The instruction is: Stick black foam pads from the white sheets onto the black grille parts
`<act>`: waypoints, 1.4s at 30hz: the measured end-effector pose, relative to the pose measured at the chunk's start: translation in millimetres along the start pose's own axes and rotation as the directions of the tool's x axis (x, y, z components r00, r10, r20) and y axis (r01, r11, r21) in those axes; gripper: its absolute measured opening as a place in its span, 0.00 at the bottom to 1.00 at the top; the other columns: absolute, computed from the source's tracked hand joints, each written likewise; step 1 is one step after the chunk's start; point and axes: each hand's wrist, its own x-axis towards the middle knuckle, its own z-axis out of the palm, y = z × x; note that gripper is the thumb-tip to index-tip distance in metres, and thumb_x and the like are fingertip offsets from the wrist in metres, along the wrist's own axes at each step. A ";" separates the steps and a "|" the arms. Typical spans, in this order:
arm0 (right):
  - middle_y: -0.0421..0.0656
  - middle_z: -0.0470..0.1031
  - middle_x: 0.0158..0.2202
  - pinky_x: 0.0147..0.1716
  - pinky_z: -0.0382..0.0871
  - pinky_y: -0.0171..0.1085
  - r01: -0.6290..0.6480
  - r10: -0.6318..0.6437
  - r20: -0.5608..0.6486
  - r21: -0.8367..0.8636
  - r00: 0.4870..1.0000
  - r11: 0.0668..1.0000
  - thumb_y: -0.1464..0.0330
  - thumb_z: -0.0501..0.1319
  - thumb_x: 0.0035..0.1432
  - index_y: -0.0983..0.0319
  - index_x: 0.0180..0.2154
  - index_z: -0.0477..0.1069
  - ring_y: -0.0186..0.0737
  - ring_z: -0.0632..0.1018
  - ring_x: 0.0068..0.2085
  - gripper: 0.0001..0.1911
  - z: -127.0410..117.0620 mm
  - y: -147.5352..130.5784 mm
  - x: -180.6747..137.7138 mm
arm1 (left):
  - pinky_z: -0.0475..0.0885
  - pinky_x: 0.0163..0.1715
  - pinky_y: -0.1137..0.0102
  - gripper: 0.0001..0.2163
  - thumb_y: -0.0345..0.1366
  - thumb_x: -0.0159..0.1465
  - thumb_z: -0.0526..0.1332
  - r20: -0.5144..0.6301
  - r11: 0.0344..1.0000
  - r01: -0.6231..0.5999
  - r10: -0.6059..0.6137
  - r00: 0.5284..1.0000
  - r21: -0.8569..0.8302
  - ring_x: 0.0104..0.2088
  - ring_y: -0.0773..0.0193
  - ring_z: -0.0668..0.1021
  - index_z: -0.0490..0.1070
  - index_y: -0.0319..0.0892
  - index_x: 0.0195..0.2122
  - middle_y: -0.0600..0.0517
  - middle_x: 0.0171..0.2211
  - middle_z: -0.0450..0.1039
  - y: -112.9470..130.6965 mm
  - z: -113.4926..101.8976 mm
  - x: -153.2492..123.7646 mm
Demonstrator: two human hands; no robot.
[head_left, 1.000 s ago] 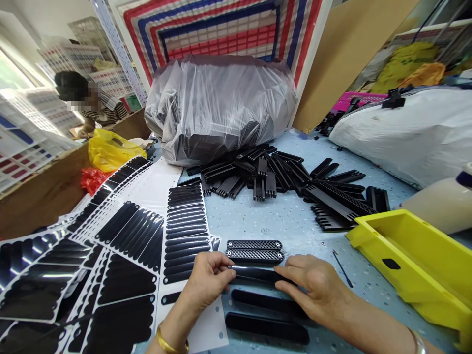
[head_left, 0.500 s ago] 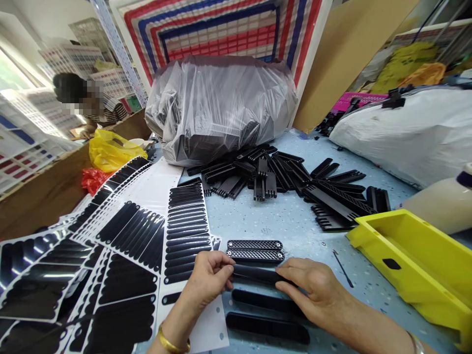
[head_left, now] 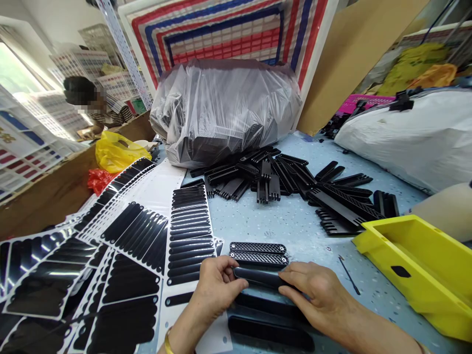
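- The left hand (head_left: 216,287) pinches the left end of a long black strip (head_left: 258,278) with its thumb and fingers closed on it.
- The right hand (head_left: 317,292) lies flat on the right part of the same strip, fingers stretched out and pressing down, not curled around it.
- The strip lies on the blue table (head_left: 295,226), right in front of the person, between the two hands.
- Just behind it are two black pieces with a bumpy net pattern (head_left: 258,253), side by side. Just in front of it are two more smooth black strips (head_left: 271,333) in a row.
- To the left sits a white sheet of black stickers (head_left: 190,231), with its near rows peeled bare.
- I think the step in hand is sticking a shiny black sticker onto the strip and smoothing it flat, but the hands hide the edges, so I cannot be sure.
- The next move seems to call for a slow rub along the whole strip, with the ends lined up and no bumps left.
- A pile of black combs (head_left: 295,182) and a yellow tray (head_left: 424,265) are farther off.
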 end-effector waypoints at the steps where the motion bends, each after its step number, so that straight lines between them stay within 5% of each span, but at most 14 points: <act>1: 0.45 0.79 0.30 0.29 0.69 0.40 -0.002 0.002 0.006 -0.001 1.000 1.000 0.75 0.58 0.59 0.61 0.31 0.77 0.44 0.78 0.30 0.09 -0.1 0.1 -0.1 | 0.58 0.18 0.77 0.10 0.24 0.43 0.66 0.029 1.000 0.013 -0.013 1.000 -0.025 0.16 0.74 0.64 0.77 0.35 0.29 0.62 0.15 0.63 0.3 -2.8 0.7; 7: 0.44 0.78 0.29 0.29 0.70 0.40 -0.007 0.006 0.049 0.025 0.999 1.000 0.75 0.57 0.60 0.61 0.32 0.77 0.43 0.78 0.29 0.11 -4.7 -2.6 2.8 | 0.63 0.14 0.76 0.09 0.34 0.51 0.63 0.165 0.980 0.131 -0.106 0.981 -0.149 0.16 0.66 0.76 0.76 0.34 0.31 0.54 0.16 0.72 -0.2 -16.7 7.9; 25: 0.43 0.78 0.31 0.32 0.70 0.36 -0.081 0.063 0.133 0.137 0.989 0.987 0.74 0.56 0.61 0.60 0.32 0.77 0.39 0.78 0.31 0.11 -9.2 -1.6 5.5 | 0.66 0.17 0.76 0.12 0.29 0.45 0.65 0.215 0.991 0.071 -0.046 0.976 -0.110 0.17 0.69 0.74 0.77 0.35 0.33 0.58 0.17 0.70 -0.9 -18.7 5.9; 42: 0.43 0.76 0.30 0.31 0.70 0.36 -0.097 0.078 0.138 0.133 0.987 0.986 0.75 0.57 0.61 0.60 0.30 0.76 0.40 0.77 0.30 0.11 -11.2 -4.0 6.3 | 0.66 0.17 0.78 0.09 0.35 0.54 0.64 0.242 0.998 0.048 -0.037 0.970 -0.041 0.17 0.69 0.76 0.78 0.35 0.32 0.54 0.18 0.73 -1.1 -21.9 8.2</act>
